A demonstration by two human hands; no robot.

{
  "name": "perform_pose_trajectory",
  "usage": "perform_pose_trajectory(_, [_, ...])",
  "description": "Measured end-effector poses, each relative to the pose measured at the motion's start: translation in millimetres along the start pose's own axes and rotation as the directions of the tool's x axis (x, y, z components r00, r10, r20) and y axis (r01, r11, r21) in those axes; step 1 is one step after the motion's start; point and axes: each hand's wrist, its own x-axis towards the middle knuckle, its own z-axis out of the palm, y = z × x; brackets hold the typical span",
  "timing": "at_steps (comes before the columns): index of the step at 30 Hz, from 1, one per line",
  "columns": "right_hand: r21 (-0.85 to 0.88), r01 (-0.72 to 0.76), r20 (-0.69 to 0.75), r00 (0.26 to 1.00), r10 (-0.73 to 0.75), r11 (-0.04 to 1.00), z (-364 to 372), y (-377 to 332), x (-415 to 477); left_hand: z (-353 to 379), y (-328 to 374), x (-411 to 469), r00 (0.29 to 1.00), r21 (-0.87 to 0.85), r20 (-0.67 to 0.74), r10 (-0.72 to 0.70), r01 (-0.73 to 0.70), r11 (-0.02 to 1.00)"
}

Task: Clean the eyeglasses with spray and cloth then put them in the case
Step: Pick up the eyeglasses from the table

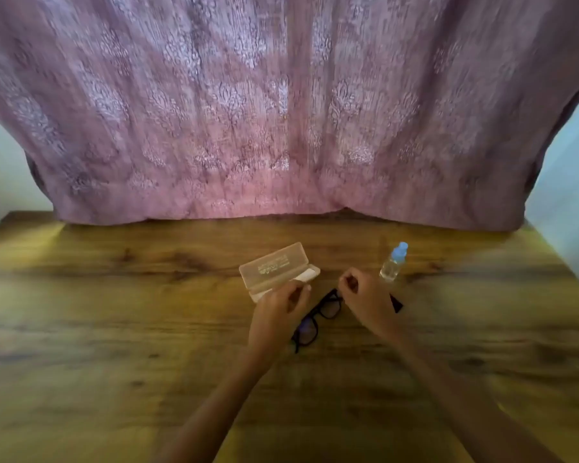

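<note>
Currently: reaching for the cloth in the open case

Obs. Wooden table (pixel 114 312), patterned curtain (pixel 281 111) behind it. Eyeglasses (pixel 318 317), black frame, lie on the table between the two hands; one temple end shows past the right wrist. Case (pixel 274 267), translucent, lies open just beyond the glasses, lid tipped back. A pale strip in its tray, likely the folded cloth (pixel 306 275); blur prevents certainty. Spray bottle (pixel 393 262), blue cap, stands upright to the right of the case, apart from it.

Hands. Left hand (pixel 281 312) hovers at the near end of the case, fingers loosely curled, thumb and forefinger close together but with nothing visible between them. Right hand (pixel 365 295) sits over the right side of the glasses, fingers curled in toward the palm; whether it pinches anything I cannot tell.

Judgement. Task looks barely begun: lenses untouched, bottle capped, cloth apparently still in the tray.

Method for this step. Steady the case with one hand so the light tray does not skid, lift the cloth by a corner with fingertips, and keep it off the table surface to avoid picking up grit. Keep wrists high enough to clear the frame lying underneath. Risk: a sleeve or forearm sweep toward the bottle could tip it.
</note>
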Motion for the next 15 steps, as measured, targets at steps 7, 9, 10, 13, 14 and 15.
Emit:
perform_pose_trajectory(7, [0.028,-0.163,0.114,0.981,0.159,0.986,5.4,1.0,0.1,10.7,-20.7,-13.7,0.988,0.108,0.113,-0.104,0.092,0.99])
perform_pose_trajectory(9, [0.034,-0.209,0.13,0.971,0.203,0.977,7.3,-1.3,2.0,12.3,-23.0,-15.0,0.976,0.166,0.148,-0.16,0.135,0.977])
perform_pose_trajectory(10, [0.036,-0.23,0.134,0.965,0.224,0.972,8.5,-2.1,3.8,13.3,-23.4,-15.0,0.97,0.19,0.156,-0.186,0.156,0.969])
perform_pose_trajectory(13, [0.051,-0.31,0.168,0.94,0.298,0.949,11.0,-2.9,8.6,14.5,-22.7,-12.8,0.956,0.209,0.16,-0.247,0.212,0.955])
perform_pose_trajectory(14, [0.057,-0.337,0.185,0.928,0.322,0.94,10.7,-3.0,9.9,14.8,-22.9,-11.5,0.95,0.212,0.17,-0.261,0.224,0.951])
perform_pose_trajectory(15, [0.065,-0.363,0.202,0.917,0.344,0.929,10.2,-3.0,11.1,14.7,-22.8,-10.3,0.943,0.214,0.186,-0.278,0.237,0.948])
